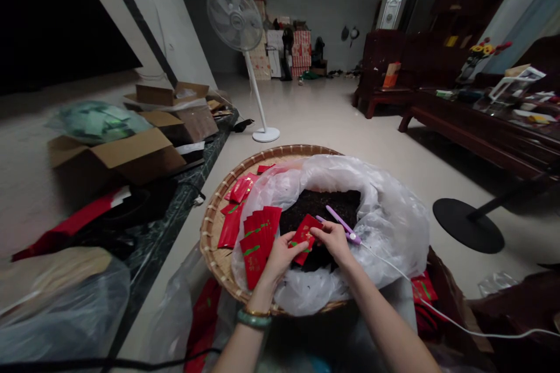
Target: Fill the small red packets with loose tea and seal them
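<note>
My left hand (282,257) and my right hand (335,243) meet over a woven bamboo tray (262,164), pinching a red envelope with gold and green print (304,238) between them. My right hand also holds a lilac corded tool (343,224), perhaps a small sealer, with a white cable trailing to the lower right. Beside my left hand lies a fanned stack of red envelopes (257,245). Loose ones (230,225) sit nearer the rim. A clear plastic bag (385,215) lining the tray surrounds a dark, crumbly mass (321,204).
A dark stone counter (175,233) at left carries cardboard boxes (116,157) and a bagged bundle. A white standing fan (236,17) is ahead, with stacked cartons behind it. Dark wooden furniture (481,128) stands at right, near a round black stand base (468,225).
</note>
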`<action>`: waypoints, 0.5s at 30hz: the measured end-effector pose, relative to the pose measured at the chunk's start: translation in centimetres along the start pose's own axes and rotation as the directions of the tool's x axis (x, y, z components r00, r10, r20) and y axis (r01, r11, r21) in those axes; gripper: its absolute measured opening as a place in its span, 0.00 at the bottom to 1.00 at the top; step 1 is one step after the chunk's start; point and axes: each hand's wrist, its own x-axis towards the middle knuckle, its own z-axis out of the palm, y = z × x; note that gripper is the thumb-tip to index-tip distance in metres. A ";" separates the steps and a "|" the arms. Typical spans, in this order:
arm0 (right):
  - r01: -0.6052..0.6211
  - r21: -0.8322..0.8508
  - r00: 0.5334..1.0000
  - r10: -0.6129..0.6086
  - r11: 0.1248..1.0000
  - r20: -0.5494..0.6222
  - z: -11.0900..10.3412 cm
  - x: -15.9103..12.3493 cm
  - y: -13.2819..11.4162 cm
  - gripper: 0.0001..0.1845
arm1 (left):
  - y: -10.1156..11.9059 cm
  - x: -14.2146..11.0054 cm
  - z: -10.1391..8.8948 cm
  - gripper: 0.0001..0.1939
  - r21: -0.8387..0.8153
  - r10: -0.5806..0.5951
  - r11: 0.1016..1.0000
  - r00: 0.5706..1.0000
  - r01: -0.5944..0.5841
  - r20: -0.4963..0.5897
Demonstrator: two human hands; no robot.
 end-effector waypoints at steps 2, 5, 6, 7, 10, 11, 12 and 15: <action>-0.003 0.036 0.998 0.005 0.999 -0.070 -0.1 0.1 0.6 0.22 | -0.4 -0.1 -0.1 0.23 -0.005 -0.043 0.999 0.999 0.043 0.000; -0.011 0.114 0.996 0.020 0.993 -0.081 -0.2 0.1 1.5 0.22 | -0.9 -0.1 -0.1 0.22 -0.031 -0.075 0.997 0.996 0.074 -0.037; -0.012 0.121 0.997 0.021 0.993 -0.068 -0.2 0.1 1.7 0.23 | -0.9 -0.1 -0.1 0.22 -0.036 -0.075 0.997 0.996 0.074 -0.044; -0.011 0.114 0.998 0.017 0.993 -0.056 -0.2 0.0 1.9 0.23 | -1.0 -0.1 -0.1 0.22 -0.038 -0.077 0.996 0.996 0.076 -0.044; 0.017 0.047 0.999 -0.015 0.999 -0.049 -0.2 -0.1 2.1 0.23 | -0.9 -0.2 0.0 0.24 -0.040 -0.081 0.996 0.996 0.080 -0.030; 0.027 0.025 0.999 -0.026 0.999 -0.046 -0.2 -0.2 2.2 0.23 | -0.9 -0.2 0.1 0.24 -0.040 -0.079 0.996 0.997 0.078 -0.026; 0.037 0.007 0.998 -0.037 0.999 -0.043 -0.2 -0.2 2.1 0.23 | -0.9 -0.3 0.1 0.24 -0.040 -0.075 0.996 0.997 0.074 -0.026; 0.064 -0.035 0.997 -0.065 0.997 -0.041 -0.1 -0.4 1.9 0.23 | -0.8 -0.4 0.1 0.25 -0.048 -0.069 0.997 0.997 0.067 -0.030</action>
